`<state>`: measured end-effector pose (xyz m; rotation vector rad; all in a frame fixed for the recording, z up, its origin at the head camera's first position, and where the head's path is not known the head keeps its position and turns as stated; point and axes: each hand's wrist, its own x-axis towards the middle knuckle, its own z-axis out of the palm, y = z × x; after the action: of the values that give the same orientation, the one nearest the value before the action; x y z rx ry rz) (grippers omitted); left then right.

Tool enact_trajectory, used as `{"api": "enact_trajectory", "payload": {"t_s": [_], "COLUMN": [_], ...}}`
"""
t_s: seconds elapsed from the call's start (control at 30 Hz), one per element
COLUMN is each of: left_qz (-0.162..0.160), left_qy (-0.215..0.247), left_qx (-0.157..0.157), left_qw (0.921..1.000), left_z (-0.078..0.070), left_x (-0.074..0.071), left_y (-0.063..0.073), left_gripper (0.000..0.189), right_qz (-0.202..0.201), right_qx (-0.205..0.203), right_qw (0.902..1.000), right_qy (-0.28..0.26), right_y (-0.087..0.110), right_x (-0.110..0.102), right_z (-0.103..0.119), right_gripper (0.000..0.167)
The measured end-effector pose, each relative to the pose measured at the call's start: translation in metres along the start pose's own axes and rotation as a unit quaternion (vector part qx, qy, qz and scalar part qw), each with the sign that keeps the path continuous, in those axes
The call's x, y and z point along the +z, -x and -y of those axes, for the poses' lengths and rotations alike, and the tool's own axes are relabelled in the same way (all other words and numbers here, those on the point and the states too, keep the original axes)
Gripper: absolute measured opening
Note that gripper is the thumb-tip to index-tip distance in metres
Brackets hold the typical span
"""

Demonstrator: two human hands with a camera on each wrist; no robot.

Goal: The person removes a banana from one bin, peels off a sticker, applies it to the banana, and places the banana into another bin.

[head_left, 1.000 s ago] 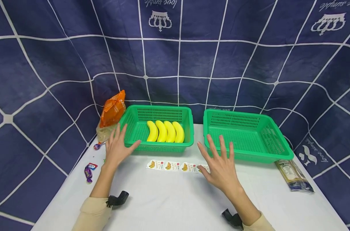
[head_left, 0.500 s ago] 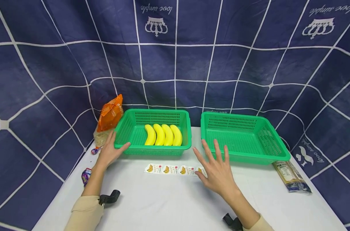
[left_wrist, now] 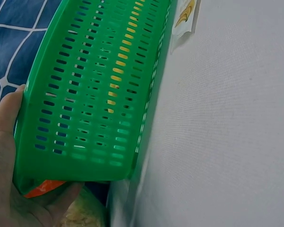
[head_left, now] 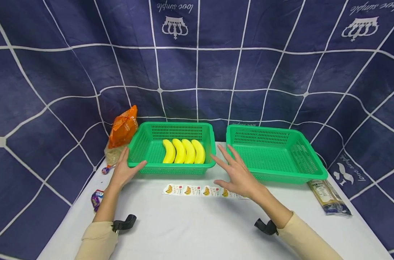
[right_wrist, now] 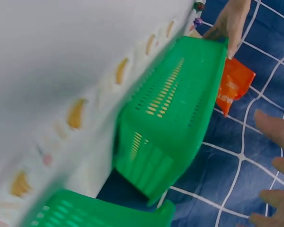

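Note:
My left hand (head_left: 121, 173) holds the near left corner of the left green basket (head_left: 170, 168). Its thumb lies over the front rim and the other fingers lie along the end wall, as the left wrist view shows. Several yellow bananas (head_left: 184, 151) lie side by side inside that basket. My right hand (head_left: 238, 177) hovers with spread fingers at the gap between the two baskets, close to the left basket's right end; contact cannot be told. Under and in front of it runs a strip of banana stickers (head_left: 191, 190) on the white table.
A second green basket (head_left: 275, 177) stands at the right. Beyond its near corner lies a flat plastic packet (head_left: 329, 198). An orange bag (head_left: 123, 128) leans left of the first basket. A purple wrapper (head_left: 96, 200) and a lollipop (head_left: 106, 169) lie at the left edge.
My left hand has moved left and down onto the left basket's corner. My right hand has turned and swung left, from before the right basket toward the left basket's right end.

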<state>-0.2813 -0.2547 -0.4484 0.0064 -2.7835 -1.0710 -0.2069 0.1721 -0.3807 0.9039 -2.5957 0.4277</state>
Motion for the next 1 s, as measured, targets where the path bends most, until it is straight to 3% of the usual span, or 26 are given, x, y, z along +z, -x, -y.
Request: {"api": "enact_trajectory", "payload": {"t_s": [0.13, 0.3, 0.47, 0.6, 0.8, 1.0], "left_qz": [-0.004, 0.0, 0.015, 0.014, 0.008, 0.008], "left_qy": [0.01, 0.025, 0.03, 0.034, 0.052, 0.053], "left_qx": [0.003, 0.006, -0.001, -0.001, -0.004, -0.01], "left_qw": [0.9999, 0.9997, 0.9994, 0.9993, 0.9986, 0.9985], "left_z": [0.0, -0.001, 0.001, 0.003, 0.002, 0.002], "left_x": [-0.002, -0.004, -0.005, -0.003, -0.001, 0.0], "left_y": [0.0, -0.002, -0.003, -0.004, -0.004, -0.004], "left_gripper": [0.108, 0.107, 0.108, 0.108, 0.107, 0.108], "right_qz": [0.032, 0.093, 0.161, 0.204, 0.235, 0.266], "right_qx": [-0.008, -0.012, -0.023, -0.01, -0.001, 0.036], "right_qw": [0.997, 0.9904, 0.9813, 0.9741, 0.9667, 0.9561], "right_qy": [-0.07, -0.102, -0.102, -0.097, -0.101, -0.119], "right_y": [-0.034, -0.077, -0.116, -0.143, -0.18, -0.213], "right_x": [-0.007, -0.009, 0.001, 0.01, 0.023, 0.04], "right_z": [0.0, 0.007, 0.014, 0.017, 0.013, 0.004], "right_gripper": [0.084, 0.086, 0.084, 0.082, 0.077, 0.075]}}
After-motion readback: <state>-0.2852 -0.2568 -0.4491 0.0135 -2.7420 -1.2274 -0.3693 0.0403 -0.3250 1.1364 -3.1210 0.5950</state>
